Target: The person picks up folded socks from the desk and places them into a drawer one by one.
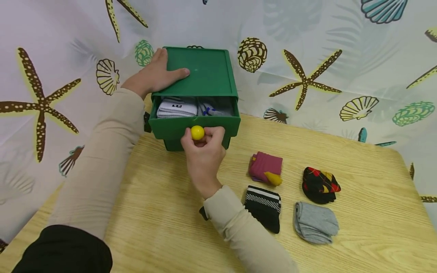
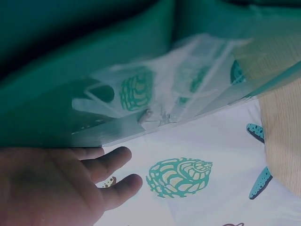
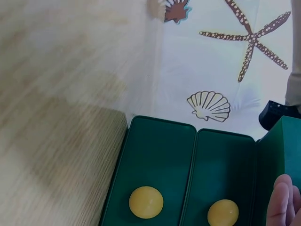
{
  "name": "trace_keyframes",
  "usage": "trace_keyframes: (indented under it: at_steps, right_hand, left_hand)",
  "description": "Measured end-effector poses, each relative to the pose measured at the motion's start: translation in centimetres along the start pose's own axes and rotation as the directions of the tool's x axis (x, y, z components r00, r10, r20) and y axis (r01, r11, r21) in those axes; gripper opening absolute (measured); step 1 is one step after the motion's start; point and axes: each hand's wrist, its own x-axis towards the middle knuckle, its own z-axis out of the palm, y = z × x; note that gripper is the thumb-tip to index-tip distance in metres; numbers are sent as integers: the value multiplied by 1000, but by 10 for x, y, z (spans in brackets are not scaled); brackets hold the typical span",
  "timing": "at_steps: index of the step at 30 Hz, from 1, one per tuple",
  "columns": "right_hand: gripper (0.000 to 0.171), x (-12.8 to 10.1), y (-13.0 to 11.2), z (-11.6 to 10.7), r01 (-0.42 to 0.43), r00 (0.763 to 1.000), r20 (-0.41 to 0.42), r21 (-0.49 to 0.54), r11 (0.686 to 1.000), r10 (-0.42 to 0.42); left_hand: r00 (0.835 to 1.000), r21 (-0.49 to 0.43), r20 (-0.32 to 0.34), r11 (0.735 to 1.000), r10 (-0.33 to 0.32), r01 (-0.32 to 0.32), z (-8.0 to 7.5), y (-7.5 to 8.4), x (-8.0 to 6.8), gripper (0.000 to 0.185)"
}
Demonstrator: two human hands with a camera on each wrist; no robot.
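Note:
A green drawer box (image 1: 201, 72) stands at the back of the table, its upper drawer (image 1: 170, 127) pulled partway out. Folded white socks (image 1: 177, 107) and grey-and-blue socks (image 1: 213, 110) lie inside it. My right hand (image 1: 206, 159) pinches the round yellow knob (image 1: 197, 132) on the drawer front between thumb and fingers. On the box's top left edge rests my left hand (image 1: 155, 76), thumb stretched across the lid; in the left wrist view its fingers (image 2: 113, 165) extend beside the green wall. Two green drawer fronts (image 3: 160, 155) with yellow knobs appear in the right wrist view.
Right of the box, on the wooden table (image 1: 368, 182), lie folded maroon socks (image 1: 268, 165), black striped socks (image 1: 263, 208), red-and-black checked socks (image 1: 321, 185) and grey socks (image 1: 315, 222). A cloth (image 1: 211, 22) printed with shells and starfish hangs behind the box.

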Motion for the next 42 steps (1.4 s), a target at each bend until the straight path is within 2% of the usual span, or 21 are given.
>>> trace_keyframes:
  at_steps: [7,11,16,18,25,31,38,42]
  right_hand:
    - [32,7,5,11,10,999,-40,-46,999,-12]
    - [33,13,9,17,-12,998,-62,-89,996,7]
    - [35,19,13,24,-53,997,-59,-89,995,47]
    - [35,22,14,26,-74,996,-55,-67,995,70]
    - [35,30,19,30,-162,986,-15,122,979,165]
    - [35,36,25,34,-199,980,11,181,963,200]
    - [36,44,27,36,-253,967,39,275,928,252]
    - [36,46,26,36,-277,960,59,287,917,272]
  left_hand:
    - [1000,-1,-1,1000,-2,2,0,-1,0,99]
    - [1000,-2,-5,1000,5,-5,0,-1,1,99]
    - [1000,-3,-8,1000,15,-15,1,-2,1,99]
    - [1000,-1,-11,1000,13,-13,0,-2,0,99]
    - [1000,-6,-15,1000,10,-10,0,-2,2,100]
    - [1000,-11,-16,1000,5,-5,1,-3,5,100]
    - [1000,-11,-14,1000,13,-13,0,-2,4,99]
    - [1000,-19,-12,1000,15,-15,-1,-4,3,100]
